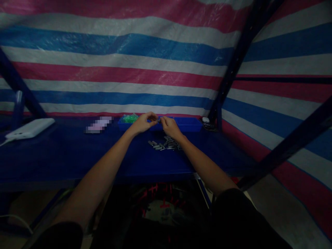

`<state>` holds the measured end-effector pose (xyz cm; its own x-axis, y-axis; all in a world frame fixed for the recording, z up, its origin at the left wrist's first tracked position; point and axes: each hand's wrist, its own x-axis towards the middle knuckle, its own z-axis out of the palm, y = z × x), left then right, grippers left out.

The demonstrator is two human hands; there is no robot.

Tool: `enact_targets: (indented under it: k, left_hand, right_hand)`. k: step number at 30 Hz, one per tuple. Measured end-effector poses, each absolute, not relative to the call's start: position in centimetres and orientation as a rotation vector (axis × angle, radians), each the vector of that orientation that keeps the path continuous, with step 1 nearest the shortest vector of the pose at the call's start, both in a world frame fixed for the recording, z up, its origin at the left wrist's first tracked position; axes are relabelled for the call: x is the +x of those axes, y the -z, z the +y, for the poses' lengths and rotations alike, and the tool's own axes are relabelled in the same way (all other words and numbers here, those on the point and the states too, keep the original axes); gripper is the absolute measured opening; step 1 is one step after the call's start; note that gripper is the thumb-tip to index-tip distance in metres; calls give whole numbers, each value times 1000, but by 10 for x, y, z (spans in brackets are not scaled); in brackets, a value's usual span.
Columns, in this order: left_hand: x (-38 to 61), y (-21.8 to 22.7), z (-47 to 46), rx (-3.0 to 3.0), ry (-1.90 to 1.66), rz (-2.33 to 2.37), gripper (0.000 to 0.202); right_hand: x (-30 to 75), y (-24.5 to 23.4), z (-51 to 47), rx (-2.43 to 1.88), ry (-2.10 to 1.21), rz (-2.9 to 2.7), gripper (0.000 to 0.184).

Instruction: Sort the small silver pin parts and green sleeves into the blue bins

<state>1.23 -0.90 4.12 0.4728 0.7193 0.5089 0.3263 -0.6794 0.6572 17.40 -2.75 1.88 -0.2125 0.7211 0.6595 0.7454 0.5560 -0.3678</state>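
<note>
My left hand (145, 122) and my right hand (169, 126) meet in front of the blue bins, fingertips close together. Between them is a small greyish piece (158, 120), too small and dim to name; the fingers of both hands are pinched at it. Below my right hand, a loose pile of small metal cylinders (169, 142) lies on the blue table (140, 155), partly covered by my right wrist. Left of my left hand stands a blue bin (121, 127) holding clear green plastic pieces (129, 118).
Another blue bin (188, 125) stands right of my hands, near a small white object (205, 119). A white power bank (31, 128) with a cable and a blurred-out flat item (99, 125) lie at the left. Blue frame posts (229, 74) and striped sheeting (116, 74) enclose the table.
</note>
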Motion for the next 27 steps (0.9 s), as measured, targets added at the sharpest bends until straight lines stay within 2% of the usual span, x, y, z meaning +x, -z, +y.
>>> enact_targets:
  k: [8,14,20,24,27]
  left_hand:
    - [12,-42,-9,2303,-1077,964,13]
    - [12,-39,-8,2254,-1086,978,19]
    - [18,-36,-10,2245,-1128,920,18]
    - [18,-38,-11,2286,-1128,1018,15]
    - [16,-42,-14,2304,-1106,1112,21]
  right_hand:
    - [173,-16,-31,-1087,-130,-1925,26]
    - [171,-16,-30,-1057,-54,-1933,16]
    - [173,-18,-29,-1228,24,-1926,30]
    - [175,-17,-29,-1169,-62,-1911,25]
    - [174,-16,-30,-1107,-107,-1929,23]
